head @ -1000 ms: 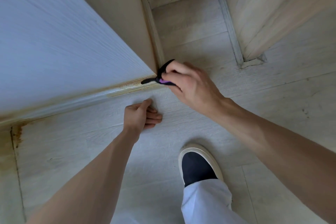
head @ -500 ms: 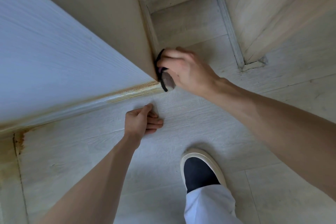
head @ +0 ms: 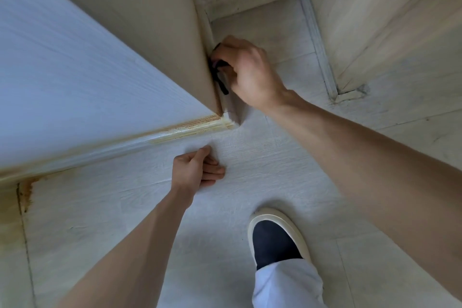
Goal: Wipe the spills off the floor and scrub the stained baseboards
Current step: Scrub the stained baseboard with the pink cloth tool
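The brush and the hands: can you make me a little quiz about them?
1. True or false: the right hand grips the brush.
2. The left hand rests on: A) the floor B) the shoe C) the wall.
3. What colour are the stains on the baseboard?

Key: 1 true; 2 A; 3 yellow-brown.

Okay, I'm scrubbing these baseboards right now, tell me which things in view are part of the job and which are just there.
Part of the job:
- right hand gripping the black scrubbing tool
- stained baseboard
- stained floor

Just there:
- left hand, curled, resting on the floor
- shoe
- white trouser leg
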